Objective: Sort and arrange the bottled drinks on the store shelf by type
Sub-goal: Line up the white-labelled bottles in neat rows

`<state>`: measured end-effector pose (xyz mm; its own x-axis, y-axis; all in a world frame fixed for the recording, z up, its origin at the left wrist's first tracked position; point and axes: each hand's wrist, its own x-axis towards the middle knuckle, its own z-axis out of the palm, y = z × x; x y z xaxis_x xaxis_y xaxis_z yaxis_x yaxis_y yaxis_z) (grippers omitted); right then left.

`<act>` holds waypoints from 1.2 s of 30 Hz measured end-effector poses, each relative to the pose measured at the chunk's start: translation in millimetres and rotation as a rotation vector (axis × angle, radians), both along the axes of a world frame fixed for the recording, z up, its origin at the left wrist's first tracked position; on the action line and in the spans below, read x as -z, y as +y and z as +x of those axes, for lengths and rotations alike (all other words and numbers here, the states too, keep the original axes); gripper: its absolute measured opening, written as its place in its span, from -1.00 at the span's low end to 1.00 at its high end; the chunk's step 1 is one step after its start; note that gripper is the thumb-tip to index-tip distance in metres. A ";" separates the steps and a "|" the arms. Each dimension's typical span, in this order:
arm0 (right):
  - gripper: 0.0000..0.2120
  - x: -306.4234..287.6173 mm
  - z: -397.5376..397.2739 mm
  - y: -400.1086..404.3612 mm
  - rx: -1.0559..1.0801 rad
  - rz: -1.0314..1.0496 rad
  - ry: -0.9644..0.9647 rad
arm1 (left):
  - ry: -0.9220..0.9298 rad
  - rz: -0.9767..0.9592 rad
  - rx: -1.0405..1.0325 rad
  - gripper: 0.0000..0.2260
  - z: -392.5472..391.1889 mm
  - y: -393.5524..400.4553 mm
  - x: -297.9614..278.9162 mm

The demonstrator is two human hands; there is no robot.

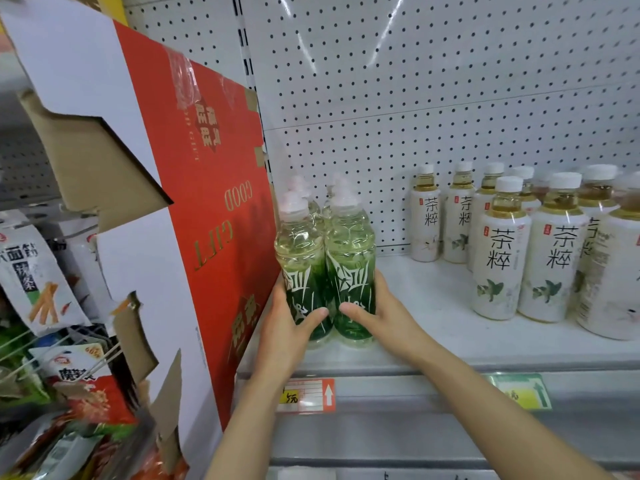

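At the shelf's (433, 306) front left corner, our left hand (287, 327) and right hand (377, 313) clasp the green-labelled bottles (325, 271), fingers curled around their labels. Full, probably heavy and slick; grip low.

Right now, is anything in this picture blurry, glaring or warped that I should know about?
Head view: bright streaks of glare on the pegboard near the top; the snack packets at bottom left are smeared with blur; the shelf edge bows from the wide lens; the green bottles between the left hand and right hand are sharp, as are the white bottles.
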<state>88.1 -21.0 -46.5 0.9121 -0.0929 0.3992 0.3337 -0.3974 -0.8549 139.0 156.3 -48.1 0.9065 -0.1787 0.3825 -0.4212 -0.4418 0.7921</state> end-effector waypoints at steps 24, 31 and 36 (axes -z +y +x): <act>-0.78 -38.5 -115.5 -173.7 0.738 -0.903 -0.609 | -0.180 -0.126 0.405 -0.52 -39.9 -233.2 -84.9; -0.81 -70.1 -121.6 -220.8 0.709 -0.931 -0.676 | -0.014 -0.079 0.566 -0.40 -33.6 -265.4 -77.2; -0.65 -84.5 -112.2 -229.9 0.656 -0.916 -0.555 | -0.020 -0.096 0.476 -0.49 -30.8 -247.7 -71.8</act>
<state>-24.0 -250.9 38.0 0.4881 0.0496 0.8714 0.0747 -0.9971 0.0149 108.2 -91.3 23.6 0.7250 -0.5345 0.4344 -0.5747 -0.1217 0.8093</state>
